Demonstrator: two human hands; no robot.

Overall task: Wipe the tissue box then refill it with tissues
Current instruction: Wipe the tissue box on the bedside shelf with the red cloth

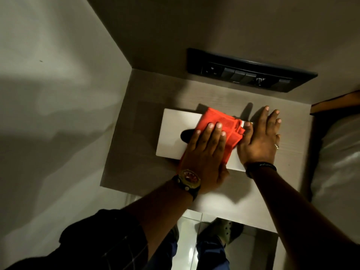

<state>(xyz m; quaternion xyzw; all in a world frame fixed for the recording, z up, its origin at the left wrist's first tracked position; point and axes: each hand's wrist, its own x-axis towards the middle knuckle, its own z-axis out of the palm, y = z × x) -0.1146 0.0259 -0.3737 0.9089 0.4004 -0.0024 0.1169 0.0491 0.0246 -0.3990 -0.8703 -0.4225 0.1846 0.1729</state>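
Your left hand (206,151) presses flat, fingers straight, on the red cloth (218,123) atop the tissue box (175,131) on the surface (136,162), while your right hand (261,137), open beside it, steadies the box for wiping.

Left hand (204,151) flat, fingers straight; right hand (261,137) flat, fingers spread.

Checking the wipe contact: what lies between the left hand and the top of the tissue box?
In the head view, a folded red cloth lies between the left hand and the tissue box.
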